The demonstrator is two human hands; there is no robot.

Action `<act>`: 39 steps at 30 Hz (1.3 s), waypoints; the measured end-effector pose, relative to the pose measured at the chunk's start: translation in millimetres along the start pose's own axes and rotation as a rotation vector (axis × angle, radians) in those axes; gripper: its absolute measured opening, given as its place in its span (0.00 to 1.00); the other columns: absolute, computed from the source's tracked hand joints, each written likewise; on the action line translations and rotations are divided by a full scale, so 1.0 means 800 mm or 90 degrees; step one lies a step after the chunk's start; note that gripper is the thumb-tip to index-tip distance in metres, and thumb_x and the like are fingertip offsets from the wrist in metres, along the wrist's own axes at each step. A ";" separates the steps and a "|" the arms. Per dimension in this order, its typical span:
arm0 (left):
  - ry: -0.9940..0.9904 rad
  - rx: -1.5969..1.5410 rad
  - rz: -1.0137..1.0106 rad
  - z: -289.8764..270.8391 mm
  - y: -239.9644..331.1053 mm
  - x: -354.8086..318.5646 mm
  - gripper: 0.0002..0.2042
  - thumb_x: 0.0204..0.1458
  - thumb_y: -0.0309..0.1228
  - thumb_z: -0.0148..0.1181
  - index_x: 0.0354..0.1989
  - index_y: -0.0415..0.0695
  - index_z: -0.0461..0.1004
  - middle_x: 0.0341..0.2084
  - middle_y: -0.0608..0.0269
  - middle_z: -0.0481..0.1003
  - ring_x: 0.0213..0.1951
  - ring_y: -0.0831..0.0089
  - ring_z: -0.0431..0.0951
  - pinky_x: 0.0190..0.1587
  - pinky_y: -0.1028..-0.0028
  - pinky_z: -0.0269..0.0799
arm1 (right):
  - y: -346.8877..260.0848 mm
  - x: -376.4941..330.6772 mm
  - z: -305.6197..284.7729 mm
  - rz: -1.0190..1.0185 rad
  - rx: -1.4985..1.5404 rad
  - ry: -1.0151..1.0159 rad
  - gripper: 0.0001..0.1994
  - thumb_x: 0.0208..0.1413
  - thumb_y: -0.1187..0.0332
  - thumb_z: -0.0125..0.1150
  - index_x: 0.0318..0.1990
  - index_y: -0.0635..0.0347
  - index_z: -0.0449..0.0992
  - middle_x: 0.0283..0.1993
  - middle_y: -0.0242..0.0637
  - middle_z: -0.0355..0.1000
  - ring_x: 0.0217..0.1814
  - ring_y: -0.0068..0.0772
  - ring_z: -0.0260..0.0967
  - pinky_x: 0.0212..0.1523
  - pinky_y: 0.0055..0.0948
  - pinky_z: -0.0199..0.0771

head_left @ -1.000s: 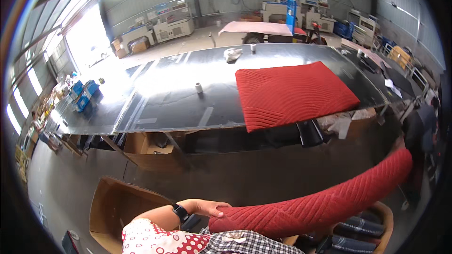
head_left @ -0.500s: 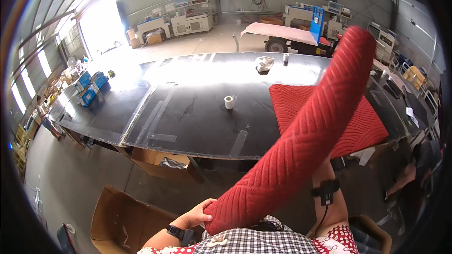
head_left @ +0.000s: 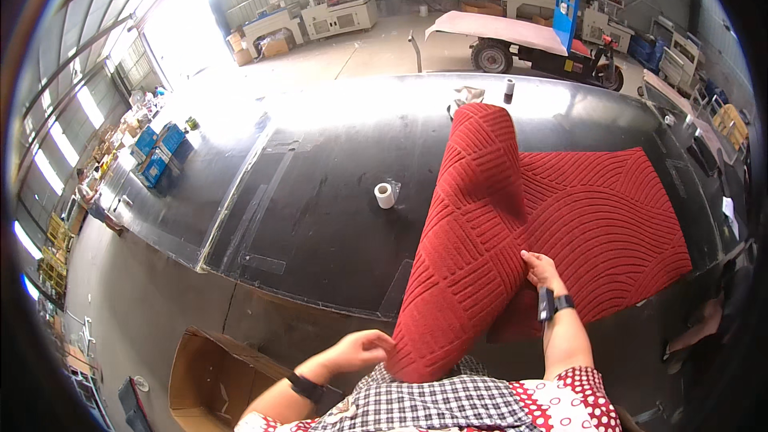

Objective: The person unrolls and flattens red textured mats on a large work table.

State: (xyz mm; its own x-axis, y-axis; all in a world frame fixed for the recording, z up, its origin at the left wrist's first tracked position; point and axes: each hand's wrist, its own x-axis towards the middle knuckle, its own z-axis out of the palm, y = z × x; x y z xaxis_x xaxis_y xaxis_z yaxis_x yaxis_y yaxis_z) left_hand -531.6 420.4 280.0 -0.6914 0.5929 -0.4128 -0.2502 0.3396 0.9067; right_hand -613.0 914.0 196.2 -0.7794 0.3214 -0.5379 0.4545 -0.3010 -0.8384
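A red ribbed mat, partly rolled, slants from my waist to over the black table, its upper end leaning away from me. My right hand pinches its loose edge on the right side. Beside the lower end is my left hand, fingers loosely bent and parted; whether the fingertips touch the mat is hard to tell. A second flat piece of red ribbed mat lies on the table under and to the right of the rolled one. Part of its left side is hidden.
On the black table stand a white tape roll and, farther back, another small roll and a crumpled whitish bundle. An open cardboard box sits at lower left. Blue boxes and a cart are beyond.
The rolled mat has swung left and begun to open out. My right hand, earlier behind it, now shows on its edge. My left hand has loosened from the lower end.
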 end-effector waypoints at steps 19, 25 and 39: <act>0.598 0.401 0.255 -0.308 0.052 0.389 0.24 0.43 0.34 0.72 0.49 0.51 0.71 0.40 0.52 0.73 0.45 0.50 0.76 0.48 0.58 0.74 | 0.050 -0.093 0.114 0.026 0.006 0.032 0.35 0.61 0.47 0.59 0.67 0.61 0.59 0.50 0.39 0.75 0.43 0.27 0.73 0.42 0.25 0.73; 0.925 0.466 0.003 -0.579 -0.034 0.209 0.22 0.38 0.30 0.74 0.45 0.48 0.76 0.32 0.51 0.79 0.36 0.50 0.80 0.39 0.57 0.77 | 0.069 -0.094 0.155 0.054 0.040 0.035 0.27 0.60 0.49 0.62 0.59 0.57 0.68 0.45 0.34 0.76 0.41 0.26 0.74 0.39 0.24 0.72; 0.875 0.714 -0.008 -0.522 -0.091 0.083 0.42 0.44 0.36 0.68 0.70 0.42 0.55 0.66 0.38 0.51 0.67 0.42 0.52 0.66 0.47 0.53 | 0.013 -0.109 0.264 0.048 0.112 0.011 0.32 0.53 0.44 0.66 0.60 0.53 0.70 0.61 0.34 0.71 0.62 0.37 0.65 0.61 0.44 0.64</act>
State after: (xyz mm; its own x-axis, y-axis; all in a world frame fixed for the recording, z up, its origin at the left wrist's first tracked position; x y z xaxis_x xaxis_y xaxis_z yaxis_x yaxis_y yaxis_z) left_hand -842.4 129.9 223.1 -0.8559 -0.1955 0.4787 -0.1271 0.9769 0.1716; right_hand -631.2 693.1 253.0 -0.7376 0.3078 -0.6009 0.4275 -0.4760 -0.7686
